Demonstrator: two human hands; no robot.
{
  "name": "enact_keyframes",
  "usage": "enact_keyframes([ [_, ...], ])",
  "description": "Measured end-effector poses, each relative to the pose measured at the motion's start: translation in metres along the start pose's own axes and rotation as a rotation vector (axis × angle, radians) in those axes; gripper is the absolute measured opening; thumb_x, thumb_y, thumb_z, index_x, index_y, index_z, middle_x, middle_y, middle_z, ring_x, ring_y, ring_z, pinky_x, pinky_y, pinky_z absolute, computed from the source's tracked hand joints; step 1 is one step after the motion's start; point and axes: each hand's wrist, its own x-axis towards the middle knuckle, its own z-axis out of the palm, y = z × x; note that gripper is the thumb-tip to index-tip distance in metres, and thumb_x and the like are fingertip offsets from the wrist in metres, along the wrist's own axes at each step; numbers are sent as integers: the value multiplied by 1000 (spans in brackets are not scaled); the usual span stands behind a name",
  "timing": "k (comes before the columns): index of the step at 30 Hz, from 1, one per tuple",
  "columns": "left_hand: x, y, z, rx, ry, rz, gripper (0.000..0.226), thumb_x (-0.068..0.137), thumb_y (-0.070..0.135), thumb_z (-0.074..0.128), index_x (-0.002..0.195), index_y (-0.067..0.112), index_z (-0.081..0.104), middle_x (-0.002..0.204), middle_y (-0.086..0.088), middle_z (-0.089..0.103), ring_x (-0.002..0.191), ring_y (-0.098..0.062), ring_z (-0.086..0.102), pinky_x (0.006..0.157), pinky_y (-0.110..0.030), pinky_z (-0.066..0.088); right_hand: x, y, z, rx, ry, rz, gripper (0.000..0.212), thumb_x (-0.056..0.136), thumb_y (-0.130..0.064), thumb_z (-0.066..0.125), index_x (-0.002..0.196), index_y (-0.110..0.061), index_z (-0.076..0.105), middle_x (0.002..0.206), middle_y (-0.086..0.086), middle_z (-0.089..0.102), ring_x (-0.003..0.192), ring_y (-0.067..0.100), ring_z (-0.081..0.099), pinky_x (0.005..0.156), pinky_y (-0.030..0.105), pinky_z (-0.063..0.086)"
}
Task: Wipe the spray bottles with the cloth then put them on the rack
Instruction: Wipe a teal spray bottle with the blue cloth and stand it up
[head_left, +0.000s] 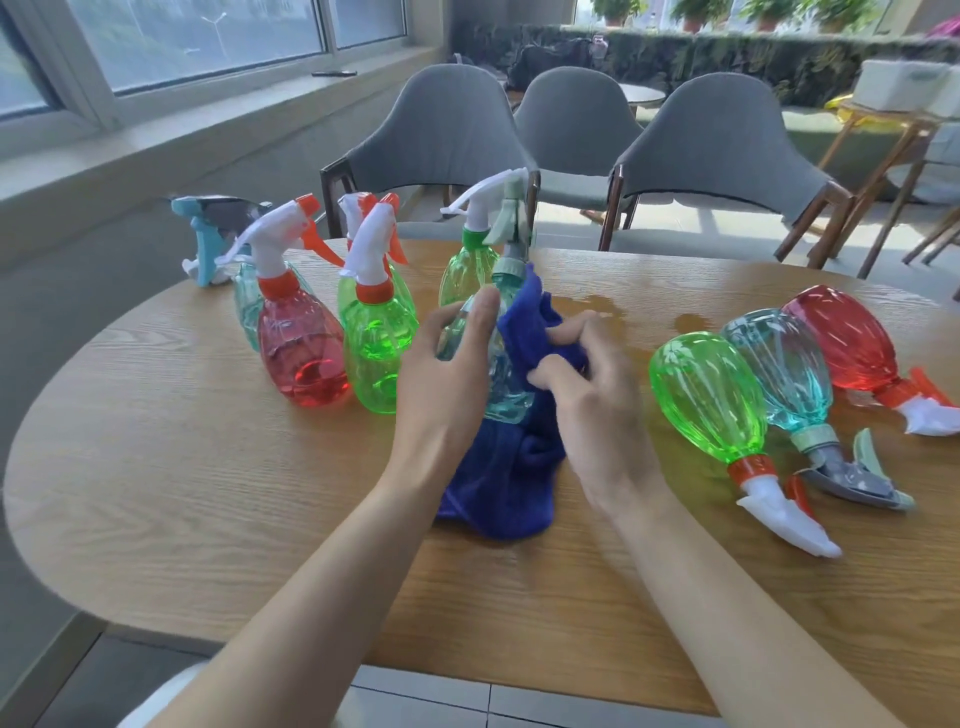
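The left hand (447, 374) curls round the body of a pale teal see-through plastic spray bottle (506, 402), thumb high near its shoulder, and holds it upright. The right hand (597, 400) pinches a bunched dark blue cloth (498, 478) against the bottle's 3 o'clock side. The rest of the cloth hangs down to the round wooden counter (208, 467) at the hands' 6 o'clock.

From 9 to 11 o'clock, more see-through bottles stand upright close together:
- a red one with a white and orange trigger (304, 358);
- a green one (379, 338) touching it, with another green one just behind;
- a teal one with a blue trigger (247, 301) behind the red;
- a green one with a green collar (465, 275) at 12 o'clock.

The red bottle looks darker at its base, but I cannot tell whether any bottle holds liquid.

At 3 o'clock, three bottles lie side by side, triggers towards the person: green (709, 395), teal (779, 364), red (847, 338). Shiny wet-looking patches (691, 319) mark the counter at 1 o'clock. Grey chairs (441, 135) stand beyond at 12 o'clock.
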Motion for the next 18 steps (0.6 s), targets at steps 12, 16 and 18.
enact_keyframes([
  [12, -21, 3, 9, -57, -145, 82, 29, 97, 47, 75, 119, 28, 74, 72, 15, 71, 68, 2, 67, 65, -12, 49, 20, 6, -10, 435, 174, 198, 12, 108, -23, 62, 116, -15, 65, 101, 6, 76, 89, 19, 75, 78, 35, 59],
  [16, -9, 4, 6, -85, -30, 47, 40, 96, 58, 72, 125, 30, 73, 91, 11, 75, 81, -1, 70, 75, -20, 52, 10, 6, -3, 148, 88, 22, 12, 104, -16, 67, 115, -21, 70, 109, 5, 77, 103, 25, 74, 94, 43, 59],
  [18, -9, 5, 5, -82, -37, 67, 39, 97, 56, 72, 125, 30, 73, 92, 11, 74, 78, -2, 69, 74, -20, 52, 10, 5, -4, 108, 74, -21, 12, 104, -15, 67, 115, -20, 69, 108, 5, 76, 103, 23, 73, 95, 42, 59],
])
